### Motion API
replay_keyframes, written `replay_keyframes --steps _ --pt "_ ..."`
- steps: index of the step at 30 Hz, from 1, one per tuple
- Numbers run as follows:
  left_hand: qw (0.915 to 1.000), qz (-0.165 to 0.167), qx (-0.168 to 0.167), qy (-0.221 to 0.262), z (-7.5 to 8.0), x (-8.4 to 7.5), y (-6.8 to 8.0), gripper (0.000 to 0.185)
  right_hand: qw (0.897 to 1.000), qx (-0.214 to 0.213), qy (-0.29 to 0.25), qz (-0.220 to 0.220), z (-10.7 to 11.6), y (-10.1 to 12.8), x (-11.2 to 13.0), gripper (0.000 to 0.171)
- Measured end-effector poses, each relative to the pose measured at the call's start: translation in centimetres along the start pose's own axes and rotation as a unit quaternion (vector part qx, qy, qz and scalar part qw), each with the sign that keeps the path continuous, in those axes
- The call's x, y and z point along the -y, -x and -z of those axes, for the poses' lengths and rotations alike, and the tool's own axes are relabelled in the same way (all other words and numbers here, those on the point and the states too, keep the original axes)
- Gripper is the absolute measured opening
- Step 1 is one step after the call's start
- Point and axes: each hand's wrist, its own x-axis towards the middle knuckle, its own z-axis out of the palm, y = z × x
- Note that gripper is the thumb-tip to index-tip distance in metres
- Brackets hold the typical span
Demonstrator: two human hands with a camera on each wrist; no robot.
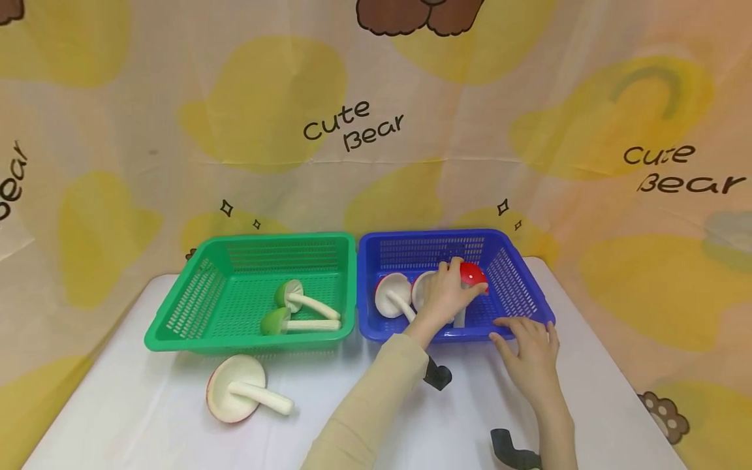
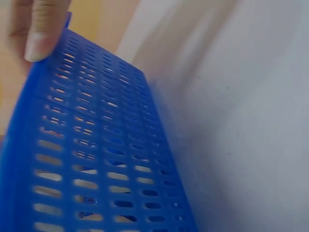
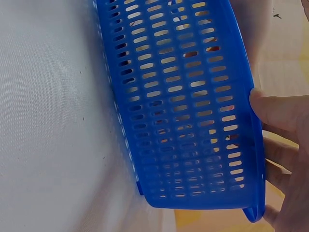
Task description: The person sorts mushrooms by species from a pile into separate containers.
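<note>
My left hand [image 1: 446, 292] reaches into the blue basket [image 1: 376, 334], thumb and fingers around the red cap of a toy mushroom [image 1: 474, 274]. The white stem points to the front wall, and the palm hides part of it. In the left wrist view, fingers [image 2: 42, 31] show over the rim, the mushroom hidden behind the wall. At the basket's front right corner, my right hand [image 1: 531, 356] holds the rim; in the right wrist view its thumb [image 3: 270, 108] lies on the near side. Left of my left hand, a red-edged mushroom [image 1: 392, 297] lies gills up, with another [image 1: 420, 287] partly covered.
A green basket [image 1: 176, 343] stands directly left of the blue one, holding two green-capped mushrooms [image 1: 275, 321]. In front of it, a red-edged mushroom [image 1: 235, 398] lies gills up on the white table [image 1: 147, 418]. Behind the baskets hangs a printed cloth [image 1: 264, 98].
</note>
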Motion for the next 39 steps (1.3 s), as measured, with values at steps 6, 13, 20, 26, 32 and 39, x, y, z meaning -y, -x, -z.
replay_keyframes --steps 6,13,20,26,32,39 --pt "0.9977 -0.016 -0.006 -0.066 -0.5 0.0 0.0 0.075 1.0 0.0 0.0 -0.002 -0.1 0.0 0.0 0.021" --pt "0.9932 -0.026 0.033 -0.109 -1.0 0.1 -0.1 0.073 1.0 0.004 0.001 -0.005 -0.3 0.0 -0.1 0.022" --pt "0.9915 -0.034 0.073 -0.103 -1.0 0.4 -0.2 0.071 1.0 0.001 0.001 -0.003 -0.5 -0.1 -0.1 0.022" --pt "0.9903 -0.054 0.08 -0.1 -0.2 0.5 0.0 0.062 1.0 0.001 0.001 0.0 -0.5 0.0 0.0 0.022" --pt "0.9892 -0.088 0.025 -0.115 0.8 0.8 1.6 0.057 1.0 -0.002 0.003 0.004 -0.4 0.0 -0.1 0.021" --pt "0.9892 -0.104 -0.011 -0.102 2.3 1.2 4.9 0.05 1.0 -0.007 0.002 0.007 -0.2 0.0 -0.1 0.021"
